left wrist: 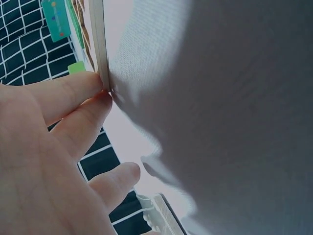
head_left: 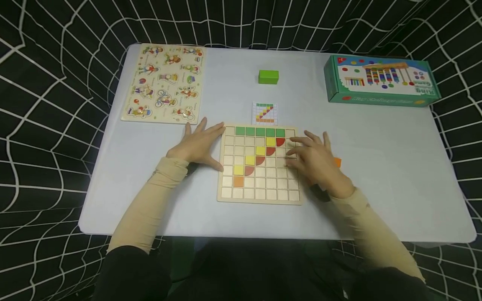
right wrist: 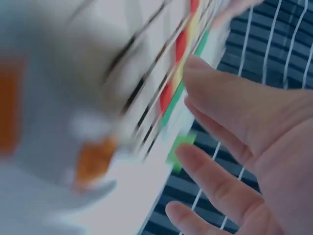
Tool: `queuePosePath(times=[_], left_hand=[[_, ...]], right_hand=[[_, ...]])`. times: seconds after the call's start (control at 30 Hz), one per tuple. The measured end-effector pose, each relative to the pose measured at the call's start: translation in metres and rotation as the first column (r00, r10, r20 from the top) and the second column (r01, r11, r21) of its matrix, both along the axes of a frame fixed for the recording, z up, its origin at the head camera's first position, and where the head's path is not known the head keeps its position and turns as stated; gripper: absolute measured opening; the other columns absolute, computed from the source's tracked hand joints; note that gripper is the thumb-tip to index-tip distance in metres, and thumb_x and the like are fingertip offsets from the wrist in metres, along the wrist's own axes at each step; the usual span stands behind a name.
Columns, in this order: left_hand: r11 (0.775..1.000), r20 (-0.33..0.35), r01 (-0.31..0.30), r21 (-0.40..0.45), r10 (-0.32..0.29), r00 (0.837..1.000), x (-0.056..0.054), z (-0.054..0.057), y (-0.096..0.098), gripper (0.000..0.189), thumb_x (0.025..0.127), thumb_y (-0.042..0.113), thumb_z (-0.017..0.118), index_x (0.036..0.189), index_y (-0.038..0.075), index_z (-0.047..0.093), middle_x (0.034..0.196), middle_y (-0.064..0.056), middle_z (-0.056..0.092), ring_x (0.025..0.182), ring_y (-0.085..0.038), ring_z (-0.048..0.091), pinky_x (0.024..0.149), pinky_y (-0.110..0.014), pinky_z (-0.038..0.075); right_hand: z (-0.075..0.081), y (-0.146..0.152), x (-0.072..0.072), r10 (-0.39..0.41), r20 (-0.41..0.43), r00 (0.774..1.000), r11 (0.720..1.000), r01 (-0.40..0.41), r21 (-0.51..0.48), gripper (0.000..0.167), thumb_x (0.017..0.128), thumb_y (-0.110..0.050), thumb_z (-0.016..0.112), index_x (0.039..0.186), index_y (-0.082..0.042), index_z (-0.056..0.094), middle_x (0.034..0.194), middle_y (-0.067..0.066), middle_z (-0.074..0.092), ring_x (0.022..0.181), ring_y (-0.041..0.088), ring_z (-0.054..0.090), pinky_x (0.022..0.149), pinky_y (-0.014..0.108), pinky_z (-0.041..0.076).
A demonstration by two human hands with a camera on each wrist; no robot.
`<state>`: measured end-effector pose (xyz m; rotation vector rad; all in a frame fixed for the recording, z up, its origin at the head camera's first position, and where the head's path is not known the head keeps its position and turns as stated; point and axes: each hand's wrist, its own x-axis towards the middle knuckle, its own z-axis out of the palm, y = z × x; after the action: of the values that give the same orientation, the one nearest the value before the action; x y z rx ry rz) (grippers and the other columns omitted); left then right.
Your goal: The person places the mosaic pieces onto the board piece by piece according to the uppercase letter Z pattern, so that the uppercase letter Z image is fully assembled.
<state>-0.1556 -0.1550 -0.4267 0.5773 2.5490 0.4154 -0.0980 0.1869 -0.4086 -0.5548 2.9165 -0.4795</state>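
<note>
A wooden grid board (head_left: pixel 260 200) lies in the middle of the table. On it sit a top row of green squares (head_left: pixel 260 132), a diagonal of yellow squares (head_left: pixel 260 151) beside red quarter-round pieces (head_left: pixel 260 160), and one orange square (head_left: pixel 238 181) at lower left. My left hand (head_left: pixel 199 144), fingers spread, touches the board's left edge with fingertips and thumb. Over the right edge hovers my right hand (head_left: pixel 314 161), fingers loosely extended; no piece shows between them in the right wrist view. Loose orange pieces (head_left: pixel 337 162) lie on the table by that hand, partly hidden under it.
A small pattern card (head_left: pixel 265 113) lies just beyond the board, with a green block (head_left: pixel 268 77) farther back. At back left is a picture puzzle board (head_left: pixel 163 83); at back right, a green game box (head_left: pixel 382 81). White netting surrounds the white table (head_left: pixel 391 167).
</note>
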Motion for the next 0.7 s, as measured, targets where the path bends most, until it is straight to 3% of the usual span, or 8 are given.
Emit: queuePosePath(times=[0.17,0.3,0.5,0.7], left_hand=[[1.000,-0.006,0.004,-0.008,-0.004,1.000,0.000,0.001,-0.001,0.133,0.062,0.061,0.092,0.166,0.017,0.022,0.177,0.003,0.010,0.162,-0.047,-0.006,0.118,-0.084,-0.009],[1.000,-0.006,0.007,-0.013,-0.007,1.000,0.000,0.001,-0.001,0.133,0.062,0.061,0.092,0.166,0.017,0.021,0.177,0.003,0.009,0.162,-0.047,-0.006,0.118,-0.084,-0.010],[1.000,-0.009,0.006,-0.015,-0.006,1.000,0.001,0.000,0.000,0.133,0.062,0.062,0.091,0.166,0.017,0.021,0.177,0.004,0.008,0.162,-0.046,-0.007,0.118,-0.084,-0.009],[1.000,-0.010,0.000,-0.012,0.000,1.000,0.001,0.000,0.001,0.133,0.062,0.062,0.091,0.166,0.017,0.022,0.177,0.005,0.009,0.162,-0.045,-0.007,0.118,-0.084,-0.009]], right_hand=[[-0.002,0.035,-0.003,-0.077,0.048,0.996,0.994,0.073,0.076,0.027,0.087,-0.017,0.082,0.110,-0.005,0.079,0.152,0.023,0.054,0.149,0.056,0.031,0.119,0.085,0.008],[-0.009,0.048,-0.004,-0.069,0.043,0.997,0.989,0.063,0.131,0.035,0.087,-0.014,0.081,0.120,-0.005,0.076,0.157,0.024,0.047,0.149,0.058,0.030,0.118,0.086,0.013],[-0.012,0.055,-0.007,-0.054,0.049,0.997,0.990,0.047,0.129,0.046,0.087,-0.015,0.081,0.131,-0.007,0.070,0.160,0.025,0.042,0.149,0.060,0.029,0.117,0.086,0.015],[-0.016,0.057,-0.010,-0.049,0.038,0.998,0.990,0.044,0.137,0.031,0.090,-0.015,0.079,0.118,-0.003,0.075,0.158,0.025,0.046,0.151,0.060,0.025,0.117,0.086,0.016]])
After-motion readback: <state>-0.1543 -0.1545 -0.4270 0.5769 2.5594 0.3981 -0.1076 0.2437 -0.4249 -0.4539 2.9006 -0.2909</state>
